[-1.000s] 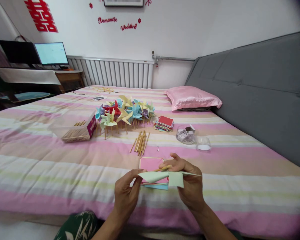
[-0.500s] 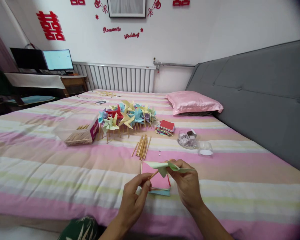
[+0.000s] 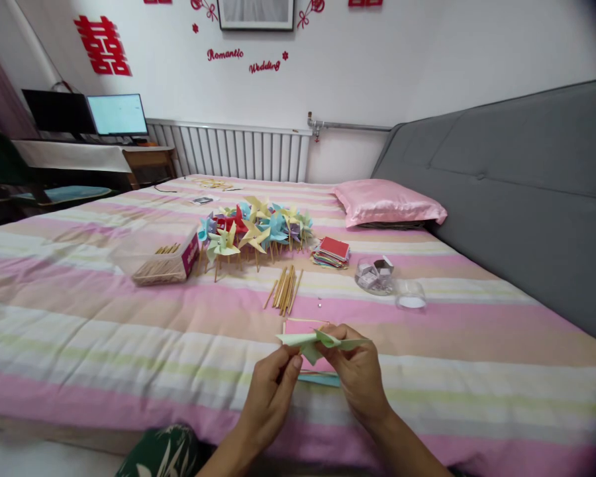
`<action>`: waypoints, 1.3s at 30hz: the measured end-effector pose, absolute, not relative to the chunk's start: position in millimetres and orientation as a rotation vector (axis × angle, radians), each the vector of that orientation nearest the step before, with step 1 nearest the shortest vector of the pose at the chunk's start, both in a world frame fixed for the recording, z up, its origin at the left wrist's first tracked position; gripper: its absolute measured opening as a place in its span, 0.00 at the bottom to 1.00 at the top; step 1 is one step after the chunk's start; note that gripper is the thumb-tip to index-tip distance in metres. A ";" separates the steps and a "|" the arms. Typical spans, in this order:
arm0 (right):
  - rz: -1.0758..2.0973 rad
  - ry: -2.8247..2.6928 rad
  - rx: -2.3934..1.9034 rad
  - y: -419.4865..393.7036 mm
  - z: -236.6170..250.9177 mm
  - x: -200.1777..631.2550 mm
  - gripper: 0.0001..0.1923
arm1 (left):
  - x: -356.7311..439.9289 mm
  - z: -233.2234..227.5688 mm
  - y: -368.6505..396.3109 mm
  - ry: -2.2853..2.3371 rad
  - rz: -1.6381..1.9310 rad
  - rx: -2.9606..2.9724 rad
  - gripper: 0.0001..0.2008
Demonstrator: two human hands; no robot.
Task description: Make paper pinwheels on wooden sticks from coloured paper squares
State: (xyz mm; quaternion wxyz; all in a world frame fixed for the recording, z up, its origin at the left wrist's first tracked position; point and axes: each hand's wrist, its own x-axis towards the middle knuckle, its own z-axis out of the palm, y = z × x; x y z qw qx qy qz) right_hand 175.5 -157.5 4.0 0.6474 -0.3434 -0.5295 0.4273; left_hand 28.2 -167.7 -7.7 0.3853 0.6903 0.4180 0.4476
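A pale green paper pinwheel is pinched in my right hand, its blades folded toward the centre. My left hand is closed just below the pinwheel's left side, gripping a thin wooden stick that its fingers now mostly hide. Both hands are close together above a stack of pink and blue paper squares, partly covered by them. Beyond the hands lie a loose bundle of wooden sticks and a tiny shiny piece.
Finished pinwheels stand clustered mid-bed. Left of them is a clear box of sticks. To the right are a paper stack, a clear container with small packets and a tape roll. A pink pillow lies behind.
My right hand has moved left with the pinwheel, bringing it closer to my left hand. The stick, visible between the hands before, is now mostly covered.
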 end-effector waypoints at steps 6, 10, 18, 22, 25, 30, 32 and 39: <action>1.029 -1.170 -0.684 -162.6 10.6 171.4 0.04 | 25.8 -5.5 -171.1 1.041 1.280 1.930 0.14; 1.097 -1.146 -0.565 -167.7 13.3 169.3 0.03 | 22.1 -5.8 -170.3 0.955 1.449 2.150 0.15; 1.260 -1.119 -0.510 -167.5 12.9 173.7 0.07 | 24.9 -4.5 -172.4 0.879 1.660 2.351 0.15; 1.314 -1.122 -0.492 -167.4 14.4 176.6 0.09 | 24.9 -7.4 -176.3 0.912 1.647 2.428 0.14; 1.319 -1.117 -0.528 -167.5 16.1 176.7 0.12 | 24.8 -8.1 -179.4 0.952 1.650 2.481 0.15; 1.300 -1.104 -0.590 -167.9 19.6 174.5 0.15 | 26.8 -6.0 -182.1 1.013 1.671 2.552 0.15; 1.285 -1.109 -0.589 -167.9 20.3 174.0 0.15 | 27.0 -5.3 -182.0 0.994 1.691 2.593 0.16; 1.264 -1.119 -0.595 -166.8 20.3 175.2 0.15 | 26.8 -5.2 -182.1 1.035 1.664 2.664 0.16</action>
